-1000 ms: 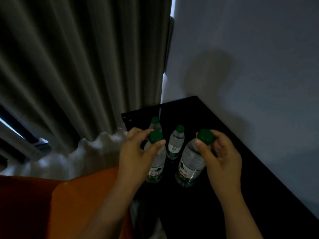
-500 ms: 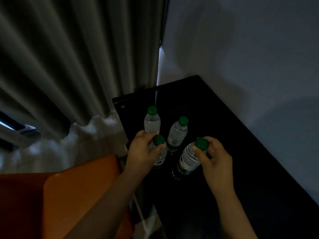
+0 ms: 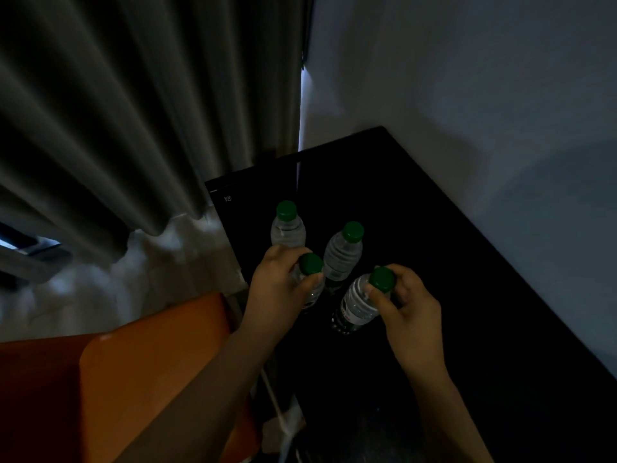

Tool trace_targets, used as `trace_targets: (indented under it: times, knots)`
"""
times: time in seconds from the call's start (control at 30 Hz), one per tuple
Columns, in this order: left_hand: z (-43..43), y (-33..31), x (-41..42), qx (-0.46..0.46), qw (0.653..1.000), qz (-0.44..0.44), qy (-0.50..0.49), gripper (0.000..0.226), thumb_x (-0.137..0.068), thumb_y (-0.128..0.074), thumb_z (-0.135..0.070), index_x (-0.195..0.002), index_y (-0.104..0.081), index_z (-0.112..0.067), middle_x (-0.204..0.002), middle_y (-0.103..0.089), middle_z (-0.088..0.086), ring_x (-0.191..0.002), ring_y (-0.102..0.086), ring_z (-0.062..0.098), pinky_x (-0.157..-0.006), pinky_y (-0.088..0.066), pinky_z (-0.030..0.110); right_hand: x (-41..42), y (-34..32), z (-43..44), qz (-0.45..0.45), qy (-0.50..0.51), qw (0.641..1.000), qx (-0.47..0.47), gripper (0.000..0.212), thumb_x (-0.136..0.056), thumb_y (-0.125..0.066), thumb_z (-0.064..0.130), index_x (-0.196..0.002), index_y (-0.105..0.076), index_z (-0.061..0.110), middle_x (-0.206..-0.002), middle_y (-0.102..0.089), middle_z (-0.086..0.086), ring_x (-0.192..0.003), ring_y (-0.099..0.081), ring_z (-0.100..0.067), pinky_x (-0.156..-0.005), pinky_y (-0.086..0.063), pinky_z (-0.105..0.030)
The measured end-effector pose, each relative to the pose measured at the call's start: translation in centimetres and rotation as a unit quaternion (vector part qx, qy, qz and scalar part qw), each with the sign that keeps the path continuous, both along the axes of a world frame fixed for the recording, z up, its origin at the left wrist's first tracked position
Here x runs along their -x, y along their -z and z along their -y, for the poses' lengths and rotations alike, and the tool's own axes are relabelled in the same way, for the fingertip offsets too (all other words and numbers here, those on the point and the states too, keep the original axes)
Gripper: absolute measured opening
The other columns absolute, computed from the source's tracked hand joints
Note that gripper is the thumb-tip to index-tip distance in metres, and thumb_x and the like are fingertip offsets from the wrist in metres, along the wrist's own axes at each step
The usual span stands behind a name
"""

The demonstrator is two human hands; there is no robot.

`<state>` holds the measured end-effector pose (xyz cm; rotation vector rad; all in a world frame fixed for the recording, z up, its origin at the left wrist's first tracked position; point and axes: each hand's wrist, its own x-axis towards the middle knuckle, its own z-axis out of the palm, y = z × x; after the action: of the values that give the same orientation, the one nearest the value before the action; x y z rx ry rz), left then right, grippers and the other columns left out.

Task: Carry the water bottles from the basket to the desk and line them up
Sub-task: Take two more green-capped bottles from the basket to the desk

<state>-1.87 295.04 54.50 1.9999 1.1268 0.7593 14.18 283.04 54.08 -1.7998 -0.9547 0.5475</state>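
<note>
The left hand and right hand each have a closed grip on a bottle's neck. Set the left bottle and the right bottle upright on the surface, level with the two standing bottles.

I see four bottles crowding the desk corner at eleven o'clock, curtain at ten, wall at one, bare top toward five

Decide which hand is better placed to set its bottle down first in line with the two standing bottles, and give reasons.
Probably the left hand: its bottle hangs upright just before the rear left bottle. The right hand's bottle is tilted.
</note>
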Motion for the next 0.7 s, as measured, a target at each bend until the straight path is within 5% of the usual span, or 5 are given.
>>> trace_targets:
  times: [0.17,0.27,0.47,0.7]
  knots:
    - [-0.3,0.1,0.3,-0.003,1.000,-0.010,0.012,0.033,-0.079,-0.076,-0.022,-0.108,-0.064,-0.016,-0.097,-0.051,-0.001,-0.084,-0.050,0.010,-0.073,-0.035,0.014,0.1,0.7,0.2,0.018,-0.002,1.000,0.025,0.028,-0.085,-0.066,0.036,-0.111,-0.057,0.030,-0.098,-0.068,0.019,-0.084,-0.068,-0.005,-0.072,-0.060,-0.039]
    - [-0.4,0.1,0.3,0.004,1.000,-0.010,0.011,0.032,-0.079,-0.075,-0.022,-0.108,-0.064,-0.016,-0.096,-0.049,-0.002,-0.084,-0.049,0.010,-0.071,-0.035,0.007,0.0,1.1,0.6,0.023,0.000,0.999,0.035,0.029,-0.085,-0.066,0.036,-0.112,-0.057,0.032,-0.099,-0.068,0.018,-0.085,-0.068,-0.004,-0.072,-0.060,-0.037]
    - [-0.6,0.0,0.1,0.019,0.999,-0.031,0.010,0.031,-0.081,-0.073,-0.023,-0.110,-0.063,-0.016,-0.098,-0.048,-0.003,-0.085,-0.050,0.011,-0.069,-0.033,0.007,-0.6,1.2,0.1,0.057,0.014,0.997,0.047,0.032,-0.085,-0.066,0.035,-0.114,-0.054,0.028,-0.095,-0.067,0.018,-0.089,-0.066,0.002,-0.072,-0.053,-0.013]
    - [-0.3,-0.7,0.1,0.013,0.998,-0.057,0.019,0.033,-0.081,-0.073,-0.022,-0.111,-0.063,-0.013,-0.094,-0.046,0.000,-0.082,-0.047,0.012,-0.075,-0.035,0.022,-1.1,0.3,0.7,0.070,-0.028,0.985,0.156,0.050,-0.086,-0.070,0.019,-0.131,-0.049,0.012,-0.111,-0.064,0.000,-0.098,-0.061,-0.013,-0.078,-0.049,-0.020]
